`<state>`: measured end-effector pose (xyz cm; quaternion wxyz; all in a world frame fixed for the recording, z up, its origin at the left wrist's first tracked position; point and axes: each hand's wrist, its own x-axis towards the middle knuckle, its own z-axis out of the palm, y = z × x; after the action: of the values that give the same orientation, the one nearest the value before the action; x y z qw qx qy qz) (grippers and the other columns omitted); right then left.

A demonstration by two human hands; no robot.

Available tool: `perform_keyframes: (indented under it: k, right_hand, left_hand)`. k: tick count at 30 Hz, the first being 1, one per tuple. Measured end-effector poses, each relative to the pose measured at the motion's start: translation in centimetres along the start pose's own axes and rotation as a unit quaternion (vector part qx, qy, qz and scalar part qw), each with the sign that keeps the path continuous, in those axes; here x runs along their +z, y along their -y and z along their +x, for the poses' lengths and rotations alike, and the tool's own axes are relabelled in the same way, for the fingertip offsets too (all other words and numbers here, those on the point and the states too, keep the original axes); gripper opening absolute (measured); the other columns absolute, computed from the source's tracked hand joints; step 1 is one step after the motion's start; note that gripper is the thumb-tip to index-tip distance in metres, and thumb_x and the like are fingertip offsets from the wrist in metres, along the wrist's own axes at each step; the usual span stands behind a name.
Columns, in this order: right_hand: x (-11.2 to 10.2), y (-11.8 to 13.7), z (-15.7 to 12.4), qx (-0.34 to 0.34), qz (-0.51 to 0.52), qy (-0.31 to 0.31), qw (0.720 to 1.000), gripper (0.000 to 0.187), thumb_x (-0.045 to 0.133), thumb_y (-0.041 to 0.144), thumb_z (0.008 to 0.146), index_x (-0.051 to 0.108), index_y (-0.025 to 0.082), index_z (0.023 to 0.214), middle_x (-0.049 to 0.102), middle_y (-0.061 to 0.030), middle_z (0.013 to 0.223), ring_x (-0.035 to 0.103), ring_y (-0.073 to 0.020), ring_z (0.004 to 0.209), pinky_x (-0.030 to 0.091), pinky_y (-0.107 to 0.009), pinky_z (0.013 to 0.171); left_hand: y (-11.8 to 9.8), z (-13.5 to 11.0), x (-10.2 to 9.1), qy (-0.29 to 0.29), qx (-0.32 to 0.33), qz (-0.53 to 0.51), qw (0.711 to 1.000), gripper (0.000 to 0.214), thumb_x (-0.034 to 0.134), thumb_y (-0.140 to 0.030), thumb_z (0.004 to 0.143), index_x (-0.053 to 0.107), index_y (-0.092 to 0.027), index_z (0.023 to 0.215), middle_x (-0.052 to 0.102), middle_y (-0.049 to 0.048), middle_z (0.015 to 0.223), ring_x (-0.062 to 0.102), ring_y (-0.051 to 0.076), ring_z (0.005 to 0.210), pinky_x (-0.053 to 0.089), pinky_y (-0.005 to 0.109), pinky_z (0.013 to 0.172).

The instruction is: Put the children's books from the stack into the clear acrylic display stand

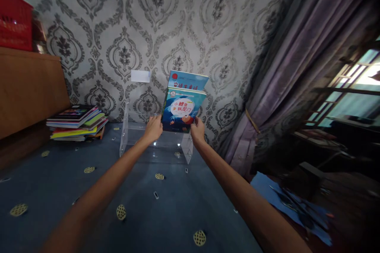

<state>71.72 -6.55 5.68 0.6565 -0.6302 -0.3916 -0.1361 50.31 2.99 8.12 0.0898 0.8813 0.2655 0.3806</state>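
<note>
Two books stand upright in the clear rack (130, 136), close to the wall (208, 16). The left hand (153, 127) and the right hand (198, 129) each close their grip on a lower corner of the front book (179, 110). The second book (187, 80) is just behind it. One pile of books (77, 122) lies well apart on the left, and a curtain (282, 87) hangs near on the right.

Blue picture book (181, 112) — upright, in clear rack (124, 138) (second book (187, 80) behind)

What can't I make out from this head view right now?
Head view:
Rear book: all but its top strip, covered by front book.
Left hand and right hand: fingertips behind the front book.
Book stack: titles too small.
Red basket: cut by left edge.
Blue papers, lower right: blurred.
</note>
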Motion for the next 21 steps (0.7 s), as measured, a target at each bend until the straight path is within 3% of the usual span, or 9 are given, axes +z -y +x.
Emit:
perform_keyframes:
  k: [6,15,21]
  right_hand:
    - [-0.2,0.57,-0.5,0.02,0.002,-0.005,1.0,0.055,0.046,0.019,0.065,0.066,0.013,0.117,0.071,-0.0149,0.118,0.063,-0.0316,0.115,0.044,-0.054,0.108]
    - [-0.12,0.09,-0.25,0.024,0.009,-0.017,1.0,0.05,0.045,0.019,0.066,0.069,0.014,0.11,0.073,-0.0142,0.111,0.067,-0.0297,0.106,0.05,-0.051,0.101]
    - [0.1,-0.12,-0.16,0.015,0.007,-0.031,0.999,0.051,0.045,0.019,0.064,0.07,0.016,0.109,0.074,-0.0117,0.106,0.066,-0.0288,0.105,0.049,-0.05,0.102]
  left_hand:
    - [-0.42,-0.09,-0.08,0.014,-0.007,0.017,1.0,0.041,0.041,-0.006,0.089,0.057,-0.011,0.127,0.063,0.0166,0.119,0.053,0.029,0.117,0.042,0.043,0.105]
    - [-0.61,-0.12,0.03,0.027,-0.01,0.017,0.999,0.049,0.043,-0.004,0.086,0.052,-0.009,0.133,0.06,0.0181,0.123,0.051,0.03,0.12,0.042,0.043,0.105]
    - [-0.28,0.09,-0.08,0.03,-0.004,0.003,1.0,0.048,0.042,-0.003,0.084,0.056,-0.014,0.129,0.062,0.0149,0.12,0.053,0.029,0.118,0.042,0.044,0.106]
